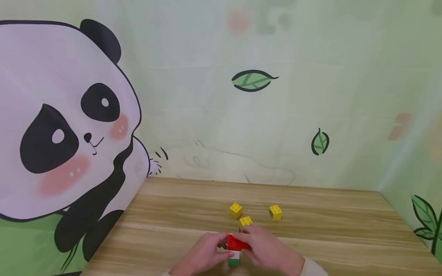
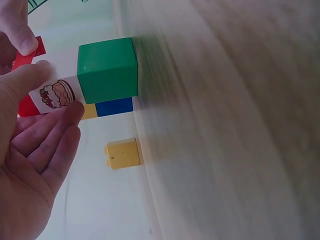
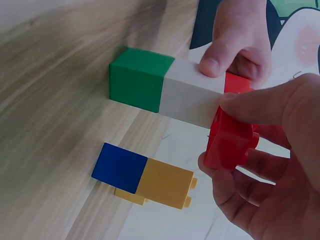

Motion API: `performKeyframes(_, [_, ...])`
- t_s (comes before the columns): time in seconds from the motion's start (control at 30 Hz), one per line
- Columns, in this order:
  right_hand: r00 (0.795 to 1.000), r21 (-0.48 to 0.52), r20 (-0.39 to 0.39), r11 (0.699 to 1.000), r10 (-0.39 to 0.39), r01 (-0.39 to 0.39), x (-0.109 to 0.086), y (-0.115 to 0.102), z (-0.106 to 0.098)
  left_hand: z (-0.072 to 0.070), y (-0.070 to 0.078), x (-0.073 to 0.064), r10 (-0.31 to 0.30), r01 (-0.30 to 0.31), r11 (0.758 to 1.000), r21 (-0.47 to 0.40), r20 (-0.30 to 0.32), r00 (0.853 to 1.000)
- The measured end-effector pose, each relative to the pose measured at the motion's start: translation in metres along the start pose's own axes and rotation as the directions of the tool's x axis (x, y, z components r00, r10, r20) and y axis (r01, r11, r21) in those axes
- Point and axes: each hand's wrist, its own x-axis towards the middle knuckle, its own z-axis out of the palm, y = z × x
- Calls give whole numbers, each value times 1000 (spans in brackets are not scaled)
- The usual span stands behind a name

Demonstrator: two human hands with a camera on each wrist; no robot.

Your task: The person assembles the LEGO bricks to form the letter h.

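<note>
A stack stands on the table near its front: a green block [image 1: 233, 262] at the bottom, a white block [image 2: 57, 92] with a dessert picture above it, and a red brick [image 1: 237, 243] on top. My left hand [image 1: 205, 251] holds the stack from the left, thumb and fingers on opposite sides of the white block. From the right, my right hand [image 1: 267, 247] pinches the red brick [image 3: 229, 142] between thumb and fingers. The red brick reaches out past the side of the white block, and the fingers partly cover it.
Just behind the stack stands a yellow brick [image 1: 246, 221] on a blue block [image 3: 120, 167]. Farther back on the wooden table [image 1: 179, 203] are another yellow brick [image 1: 236, 211] and, to the right, a third yellow brick [image 1: 275, 212]. A printed backdrop [image 1: 207, 115] rises behind the table.
</note>
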Motion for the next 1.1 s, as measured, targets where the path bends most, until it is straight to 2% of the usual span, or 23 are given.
performKeyframes(0.17, [999,33,35,999,30,-31,3,1,-1,-1,-2,0,3,-3,1000,-29,2,1000])
performKeyframes(0.3, [999,44,34,999,30,-31,3,1,0,-2,-5,-1,-3,5,996,-94,22,1000])
performKeyframes(0.47, [999,48,19,998,27,-28,2,3,2,-3,-10,-3,-33,46,979,-198,69,997])
performKeyframes(0.67, [999,78,22,996,38,-40,2,5,4,-5,-10,-3,-54,71,964,-255,73,996])
performKeyframes(0.8, [999,116,20,992,49,-51,2,6,4,-7,-7,-2,-79,101,956,-276,91,993])
performKeyframes(1.1, [997,203,6,976,81,-81,3,7,6,-9,-4,0,-125,157,955,-250,139,982])
